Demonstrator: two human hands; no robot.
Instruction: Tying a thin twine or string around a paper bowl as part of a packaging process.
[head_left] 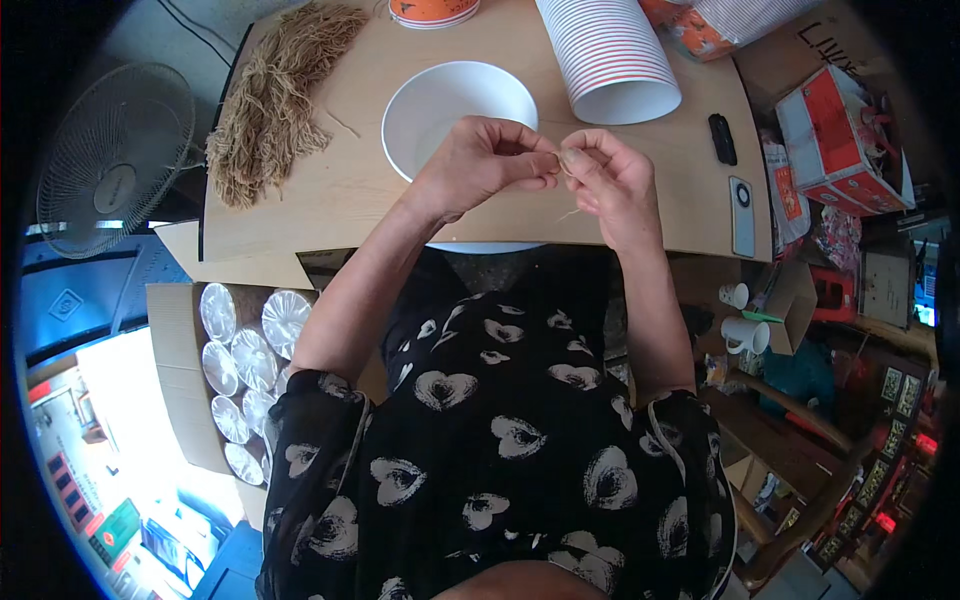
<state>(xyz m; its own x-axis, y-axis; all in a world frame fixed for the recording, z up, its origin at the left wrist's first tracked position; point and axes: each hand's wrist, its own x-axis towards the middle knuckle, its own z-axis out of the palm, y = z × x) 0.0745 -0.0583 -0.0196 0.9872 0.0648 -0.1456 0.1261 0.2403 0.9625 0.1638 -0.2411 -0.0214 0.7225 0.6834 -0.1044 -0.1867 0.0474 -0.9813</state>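
Wooden table (340, 195), white bowl (440, 100), perhaps straw bundle (270, 100)

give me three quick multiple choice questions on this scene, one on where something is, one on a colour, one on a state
1. Where does the heap of tan fibre strands lie?
A. on the table's left end
B. inside the bowl
C. on the floor by the fan

2. What colour is the bowl?
A. black
B. white
C. green

3. What are the hands doing?
A. resting flat on the table
B. both pinching a thin strand between them
C. gripping the cup stack

Answers:
1 A, the heap sits on the wooden table, left of the bowl.
2 B, its inside and rim are plain white.
3 B, the left hand and right hand meet fingertip to fingertip above the bowl.
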